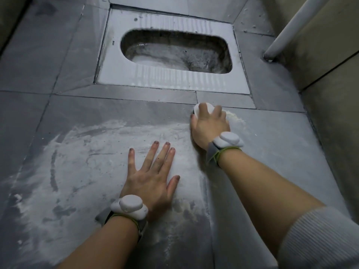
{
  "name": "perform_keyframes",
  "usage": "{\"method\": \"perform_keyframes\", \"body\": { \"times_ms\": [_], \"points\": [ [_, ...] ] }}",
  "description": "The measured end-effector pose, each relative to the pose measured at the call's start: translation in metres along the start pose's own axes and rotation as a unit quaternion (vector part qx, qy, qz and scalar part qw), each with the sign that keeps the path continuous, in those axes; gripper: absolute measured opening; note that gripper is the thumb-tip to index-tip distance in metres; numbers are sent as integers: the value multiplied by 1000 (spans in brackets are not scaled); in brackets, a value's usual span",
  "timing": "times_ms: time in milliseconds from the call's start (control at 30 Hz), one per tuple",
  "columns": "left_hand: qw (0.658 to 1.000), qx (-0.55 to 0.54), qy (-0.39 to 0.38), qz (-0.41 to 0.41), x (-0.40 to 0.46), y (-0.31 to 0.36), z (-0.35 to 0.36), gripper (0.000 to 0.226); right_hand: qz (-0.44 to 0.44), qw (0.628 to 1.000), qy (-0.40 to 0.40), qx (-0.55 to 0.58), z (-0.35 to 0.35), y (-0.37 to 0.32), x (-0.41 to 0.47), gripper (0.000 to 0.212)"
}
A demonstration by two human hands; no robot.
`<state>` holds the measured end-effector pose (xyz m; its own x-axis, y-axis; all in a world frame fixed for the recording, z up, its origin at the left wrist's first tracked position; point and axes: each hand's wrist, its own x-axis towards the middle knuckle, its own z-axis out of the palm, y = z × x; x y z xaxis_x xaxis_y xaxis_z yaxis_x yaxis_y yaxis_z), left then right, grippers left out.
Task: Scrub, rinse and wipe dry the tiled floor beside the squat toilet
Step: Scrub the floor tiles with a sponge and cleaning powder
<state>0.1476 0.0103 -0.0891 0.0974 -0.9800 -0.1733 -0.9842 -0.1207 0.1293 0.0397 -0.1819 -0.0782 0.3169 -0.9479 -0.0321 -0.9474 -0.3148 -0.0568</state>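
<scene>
You are looking at almost no writing here. One small dark mark is sitting on the white rim of the squat toilet (116,61), just left of the bowl opening, at about the height of the bowl's upper edge. It is showing as a few tiny characters turned sideways, and they are too small and blurred for you to read. Nothing else in view is carrying any text, label, number or sign.
</scene>
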Motion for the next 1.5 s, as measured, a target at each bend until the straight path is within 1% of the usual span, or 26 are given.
{"method": "perform_keyframes", "body": {
  "times_ms": [33, 133, 233, 267, 333, 400, 467, 533, 600, 667, 767, 867, 933, 1000, 1067, 1133, 1233, 1333, 1500],
  "points": [
    [1000, 1, -1, 0, 0, 0, 0, 69, -8, 1000, 9, -5, 1, 0, -6, 37],
    [1000, -1, -4, -1, 1, 0, 0, 69, -74, 997, 33, -7, -1, 9, -57, 40],
    [1000, -4, 0, 5, 0, 0, 0, 69, -106, 994, -8, -2, -6, 18, -106, 45],
    [1000, -6, 2, 7, 0, 0, 0, 69, -112, 994, -16, -3, -8, 20, -106, 46],
    [1000, -3, -4, 5, 0, 0, 0, 69, -120, 993, 1, -9, -6, 21, -85, 44],
    [1000, 0, -7, 0, 0, 0, 0, 69, -77, 997, 22, -16, -6, 19, -46, 40],
    [1000, 1, -2, -4, 1, -1, 0, 68, -12, 1000, 0, -13, -9, 20, -11, 38],
    [1000, 0, -1, -6, 2, -1, -1, 69, 5, 1000, -14, -4, -8, 26, -8, 37],
    [1000, 1, -6, -6, 4, -1, -1, 69, -14, 1000, 1, -13, -6, 41, -34, 38],
    [1000, -7, -4, -7, 0, 0, -1, 68, -36, 999, 4, -23, -5, 60, -80, 41],
    [1000, -3, -11, -9, -4, 2, -2, 66, -35, 999, 11, -16, -9, 76, -153, 43],
    [999, -16, -31, -11, -2, 3, -4, 65, -50, 999, 6, 2, -12, 64, -218, 45],
    [998, -30, -47, -5, -5, 2, -7, 65, -50, 999, 1, 16, -11, 53, -242, 46],
    [998, -36, -42, 0, -14, 0, -10, 65, -37, 999, -1, 27, -10, 46, -253, 46],
    [999, -35, -25, 2, -27, -1, -12, 64, -41, 999, 4, 30, -10, 43, -258, 46],
    [999, -22, -23, -1, -41, -4, -13, 63, -71, 997, 5, 23, -10, 36, -264, 46],
    [999, -38, -27, -27, -49, -7, -5, 63, -119, 993, -7, 11, -11, 23, -257, 47],
    [999, -34, -13, -32, -50, -9, 3, 64, -110, 994, -8, 1, -10, 10, -223, 47],
    [999, -11, 0, -31, -50, -9, 5, 66, -114, 993, -2, -5, -6, 8, -166, 49]
  ]
}}
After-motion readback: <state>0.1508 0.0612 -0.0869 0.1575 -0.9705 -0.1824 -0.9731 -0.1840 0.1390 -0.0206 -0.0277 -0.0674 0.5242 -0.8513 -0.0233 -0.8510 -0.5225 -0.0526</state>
